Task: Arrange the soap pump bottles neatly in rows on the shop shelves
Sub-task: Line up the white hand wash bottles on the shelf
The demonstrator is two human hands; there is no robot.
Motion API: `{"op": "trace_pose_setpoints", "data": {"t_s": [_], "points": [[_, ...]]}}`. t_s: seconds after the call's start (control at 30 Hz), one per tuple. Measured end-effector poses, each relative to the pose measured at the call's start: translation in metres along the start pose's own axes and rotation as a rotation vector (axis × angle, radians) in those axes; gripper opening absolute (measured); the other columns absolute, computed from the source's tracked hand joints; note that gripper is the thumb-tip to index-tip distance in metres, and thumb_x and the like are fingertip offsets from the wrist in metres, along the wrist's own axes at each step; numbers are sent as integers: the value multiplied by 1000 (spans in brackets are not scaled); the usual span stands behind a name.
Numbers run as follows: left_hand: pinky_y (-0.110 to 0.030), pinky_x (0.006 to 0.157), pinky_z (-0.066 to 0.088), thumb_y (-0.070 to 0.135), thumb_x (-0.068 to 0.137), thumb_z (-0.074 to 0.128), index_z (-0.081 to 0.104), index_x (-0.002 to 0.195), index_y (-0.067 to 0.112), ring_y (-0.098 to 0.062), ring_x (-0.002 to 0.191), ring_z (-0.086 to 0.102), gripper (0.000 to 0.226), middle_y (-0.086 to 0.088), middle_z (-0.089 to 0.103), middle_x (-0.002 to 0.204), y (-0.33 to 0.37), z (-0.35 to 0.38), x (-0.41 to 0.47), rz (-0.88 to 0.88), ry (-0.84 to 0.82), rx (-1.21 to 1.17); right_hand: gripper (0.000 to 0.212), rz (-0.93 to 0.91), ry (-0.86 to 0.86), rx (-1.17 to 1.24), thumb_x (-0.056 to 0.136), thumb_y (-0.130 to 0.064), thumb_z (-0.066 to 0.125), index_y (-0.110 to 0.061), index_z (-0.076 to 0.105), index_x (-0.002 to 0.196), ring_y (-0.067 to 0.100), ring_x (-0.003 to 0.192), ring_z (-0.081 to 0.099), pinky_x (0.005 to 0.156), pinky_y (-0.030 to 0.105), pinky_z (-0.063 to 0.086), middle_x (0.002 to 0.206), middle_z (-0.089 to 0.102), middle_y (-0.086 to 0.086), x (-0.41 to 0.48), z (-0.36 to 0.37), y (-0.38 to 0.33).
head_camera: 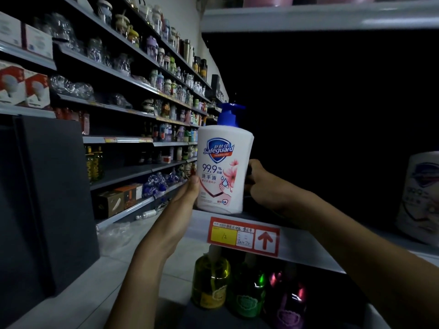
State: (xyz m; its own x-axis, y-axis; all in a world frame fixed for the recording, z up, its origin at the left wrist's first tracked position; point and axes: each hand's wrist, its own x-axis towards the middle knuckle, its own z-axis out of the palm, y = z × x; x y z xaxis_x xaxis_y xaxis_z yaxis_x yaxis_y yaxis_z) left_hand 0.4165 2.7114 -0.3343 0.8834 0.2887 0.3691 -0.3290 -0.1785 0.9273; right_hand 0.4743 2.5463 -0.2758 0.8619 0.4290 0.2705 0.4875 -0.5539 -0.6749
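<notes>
Left hand (186, 194): the thumb is pressed flat along the lower left edge of the soap pump bottle (223, 167); the other fingers are hidden behind it, clasping from the back.
Right hand (261, 184): the fingers are curled round the bottle's right side and back, clamped on it; the fingertips are lost in shadow.
Soap pump bottle: white, held between both hands, upright with a slight lean, label facing the camera, blue pump head (229, 113) on top.
Position: its base is at the front left corner of the shelf (313, 248); I cannot tell whether it rests on it.
Price tag (244, 236): red and yellow, on the shelf lip just below the bottle.
Second soap bottle (422, 198): on the same shelf, well apart to the right.
Below: a yellow bottle (210, 281), green bottle (247, 295) and purple bottle (287, 305) side by side.
Aisle shelves (142, 91): stocked, on the left.
</notes>
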Motion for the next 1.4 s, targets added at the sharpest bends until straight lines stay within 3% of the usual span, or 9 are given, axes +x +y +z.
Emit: {"op": "trace_pose_setpoints", "data": {"t_s": [0.13, 0.3, 0.4, 0.53, 0.7, 0.8, 0.93, 1.07, 1.4], "points": [[-21, 80, 41, 54, 94, 29, 49, 129, 39, -6, 110, 54, 43, 20, 59, 115, 6, 7, -27, 110, 53, 1, 64, 20, 85, -61, 90, -8, 54, -28, 26, 143, 27, 117, 55, 99, 44, 49, 127, 55, 8, -13, -5, -1], [-11, 74, 43, 23, 99, 42, 55, 125, 20, -2, 96, 56, 29, 2, 60, 117, 33, 29, -53, 586, 666, 166, 49, -217, 403, -114, 92, -12, 56, -24, 40, 137, 10, 108, 58, 87, 21, 47, 119, 60, -5, -98, -47, 7], [-21, 69, 47, 34, 93, 41, 59, 111, 25, -10, 91, 61, 27, -1, 64, 105, 52, 59, -79, 682, 544, 177, 33, -295, 682, -164, 88, -8, 60, -24, 55, 116, 0, 90, 62, 79, 16, 49, 99, 64, -14, -153, -83, 36], [-15, 71, 47, 26, 91, 50, 63, 99, 36, -2, 83, 63, 19, 13, 69, 88, 87, 132, -90, 613, 133, 128, 29, -109, 922, -174, 85, -8, 63, -21, 55, 110, 8, 85, 65, 68, 17, 50, 95, 66, -8, -189, -138, 82], [-28, 84, 46, 20, 98, 38, 41, 140, 30, -16, 104, 58, 43, 2, 57, 127, 111, 228, -40, 375, -293, 507, 47, 99, 797, -274, 78, -21, 73, -20, 46, 116, 26, 97, 63, 76, 37, 50, 109, 64, 6, -183, -170, 112], [-34, 100, 43, 8, 94, 36, 40, 140, 19, -27, 119, 53, 48, -11, 53, 135, 107, 268, -13, 255, -456, 612, 57, 205, 666, -183, 76, -34, 76, -23, 42, 120, 27, 97, 65, 79, 43, 55, 114, 65, 7, -179, -175, 117], [-35, 98, 44, 8, 92, 41, 52, 126, 13, -29, 113, 56, 35, -15, 59, 126, 107, 284, -13, 180, -613, 523, 68, 261, 608, -196, 68, -47, 80, -24, 39, 118, 30, 94, 64, 77, 41, 53, 112, 65, 9, -175, -176, 115], [-39, 100, 43, 23, 94, 50, 51, 123, 18, -27, 113, 55, 29, -10, 58, 124, 104, 279, -18, 227, -526, 534, 66, 225, 632, -210, 68, -46, 81, -22, 43, 116, 32, 92, 65, 73, 40, 53, 108, 66, 9, -172, -174, 112], [-28, 92, 44, 28, 97, 45, 34, 136, 34, -14, 115, 52, 41, 3, 51, 132, 100, 191, -65, 315, -233, 578, 53, 62, 338, 109, 80, 4, 65, -23, 43, 120, 16, 99, 63, 80, 38, 58, 109, 64, 1, -131, -144, 91]]}}
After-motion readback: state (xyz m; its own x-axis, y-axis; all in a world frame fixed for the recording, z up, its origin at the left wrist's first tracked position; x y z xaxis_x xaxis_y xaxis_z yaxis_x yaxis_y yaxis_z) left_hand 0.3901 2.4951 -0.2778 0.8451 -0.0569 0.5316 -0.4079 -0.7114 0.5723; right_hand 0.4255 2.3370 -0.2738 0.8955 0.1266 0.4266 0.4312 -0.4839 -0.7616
